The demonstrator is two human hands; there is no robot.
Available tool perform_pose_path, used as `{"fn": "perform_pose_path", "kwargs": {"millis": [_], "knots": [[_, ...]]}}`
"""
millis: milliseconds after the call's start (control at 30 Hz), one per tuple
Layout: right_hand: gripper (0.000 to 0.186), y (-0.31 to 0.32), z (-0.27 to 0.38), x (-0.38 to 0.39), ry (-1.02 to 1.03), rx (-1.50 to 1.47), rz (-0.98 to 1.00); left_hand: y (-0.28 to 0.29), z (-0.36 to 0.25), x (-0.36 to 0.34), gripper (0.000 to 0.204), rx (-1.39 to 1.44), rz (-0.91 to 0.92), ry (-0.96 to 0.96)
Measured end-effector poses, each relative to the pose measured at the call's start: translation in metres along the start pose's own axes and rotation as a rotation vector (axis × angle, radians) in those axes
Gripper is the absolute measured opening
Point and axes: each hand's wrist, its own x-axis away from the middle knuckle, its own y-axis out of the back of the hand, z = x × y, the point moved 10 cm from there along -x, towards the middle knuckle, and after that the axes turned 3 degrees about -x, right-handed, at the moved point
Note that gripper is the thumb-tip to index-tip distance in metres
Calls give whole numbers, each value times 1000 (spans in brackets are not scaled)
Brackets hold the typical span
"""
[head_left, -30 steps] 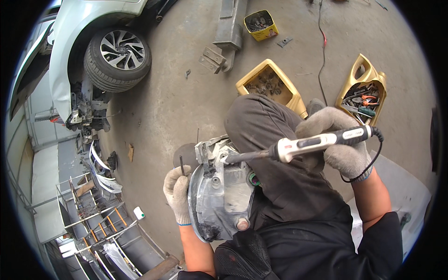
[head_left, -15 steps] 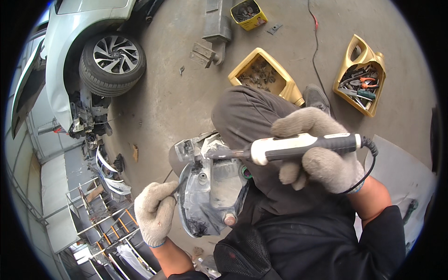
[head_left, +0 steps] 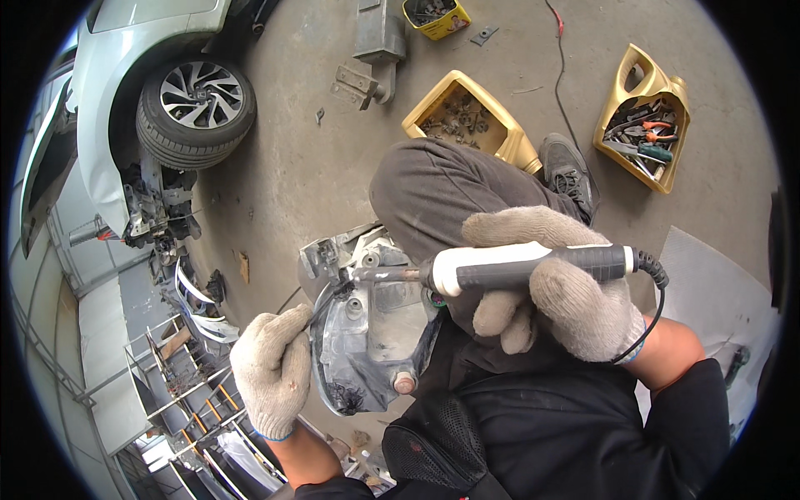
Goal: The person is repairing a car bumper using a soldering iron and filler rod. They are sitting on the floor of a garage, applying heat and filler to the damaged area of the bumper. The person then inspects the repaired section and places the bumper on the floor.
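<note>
My right hand (head_left: pixel 575 304), in a knitted grey-white glove, grips a soldering iron (head_left: pixel 492 268) with a white and black handle. Its metal tip points left, over the upper part of a grey and black headlight housing (head_left: pixel 342 367) beside my bent leg. Whether the tip touches the plastic is hard to tell. My left hand (head_left: pixel 271 367), gloved too, pinches a thin dark strip (head_left: pixel 320 303) at the housing's left edge. The strip's far end reaches close to the iron's tip. Dark, rough patches mark the housing at its upper left and lower left.
Ahead are a cut-open gold jug (head_left: pixel 521 142) of fasteners, another jug (head_left: pixel 612 112) with pliers and hand tools, and a yellow tub (head_left: pixel 450 25). A white car (head_left: pixel 112 100) with a wheel (head_left: pixel 200 104) stands at left, above a metal rack (head_left: pixel 192 400). The iron's cord (head_left: pixel 658 308) hangs by my right wrist.
The iron's tip has shifted slightly left, towards the dark patch at the housing's upper left. My left hand has moved a little left, and the strip now slants up towards the tip.
</note>
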Motion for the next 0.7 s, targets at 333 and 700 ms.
{"fn": "perform_pose_path", "kwargs": {"millis": [333,700], "knots": [[71,-4,-21,1,-52,-166,-35,0,-5,-3,23,-108,82,42],[51,4,-19,6,-22,-189,-50,3,-7,-4,24,-82,16,-15]]}}
